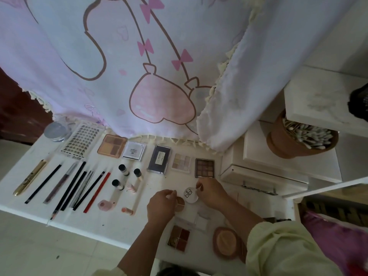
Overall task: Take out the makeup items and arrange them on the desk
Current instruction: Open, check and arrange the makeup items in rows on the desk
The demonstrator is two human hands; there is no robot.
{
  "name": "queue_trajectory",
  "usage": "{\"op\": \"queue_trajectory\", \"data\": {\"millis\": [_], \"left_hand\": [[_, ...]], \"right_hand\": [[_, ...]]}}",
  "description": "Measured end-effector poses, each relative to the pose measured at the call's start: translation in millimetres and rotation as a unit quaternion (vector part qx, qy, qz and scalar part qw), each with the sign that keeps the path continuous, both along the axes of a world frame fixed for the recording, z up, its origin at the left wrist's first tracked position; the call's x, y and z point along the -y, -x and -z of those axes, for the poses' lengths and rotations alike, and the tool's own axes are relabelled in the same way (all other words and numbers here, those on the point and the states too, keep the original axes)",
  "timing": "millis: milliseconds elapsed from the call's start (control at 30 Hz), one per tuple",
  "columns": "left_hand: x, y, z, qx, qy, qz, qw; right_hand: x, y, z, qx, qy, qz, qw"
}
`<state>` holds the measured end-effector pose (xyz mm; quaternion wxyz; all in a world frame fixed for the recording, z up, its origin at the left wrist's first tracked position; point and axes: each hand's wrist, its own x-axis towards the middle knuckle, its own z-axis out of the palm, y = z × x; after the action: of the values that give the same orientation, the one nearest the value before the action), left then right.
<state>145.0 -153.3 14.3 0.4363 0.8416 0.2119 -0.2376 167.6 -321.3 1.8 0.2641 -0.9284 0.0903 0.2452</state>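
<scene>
At the bench near edge lies a four-pan red palette. Just beyond, the left hand curls round a tan round compact. Touching it, a white round lid printed "blbl" is pinched at its rim by the right hand. Farther back lies a lash tray, label unreadable. A brown pot holds cotton swabs.

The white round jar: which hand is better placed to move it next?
Probably right. The right hand holds the white round jar by its edge, while the left hand is busy holding a tan round piece.
</scene>
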Motion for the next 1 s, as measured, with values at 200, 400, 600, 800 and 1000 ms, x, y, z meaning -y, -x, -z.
{"op": "queue_trajectory", "data": {"millis": [200,400,600,800,1000], "left_hand": [[-1.5,0.6,3.2,-0.015,0.012,0.028,0.999],[0.7,1.5,10.5,-0.045,0.041,0.043,0.997],[0.2,3.1,16.1,-0.055,0.052,0.054,0.996],[0.2,2.0,19.9,-0.032,0.025,0.066,0.997],[8.8,-13.6,16.5,0.038,-0.024,0.084,0.996]], "right_hand": [[-3.5,1.4,3.5,0.021,0.012,-0.002,1.000],[-4.3,4.1,5.4,0.025,0.033,0.002,0.999],[-3.8,5.5,3.3,0.011,0.036,-0.002,0.999],[-5.4,8.7,1.0,-0.010,0.051,-0.011,0.999],[-3.5,-4.1,-15.3,0.060,0.062,-0.005,0.996]]}}
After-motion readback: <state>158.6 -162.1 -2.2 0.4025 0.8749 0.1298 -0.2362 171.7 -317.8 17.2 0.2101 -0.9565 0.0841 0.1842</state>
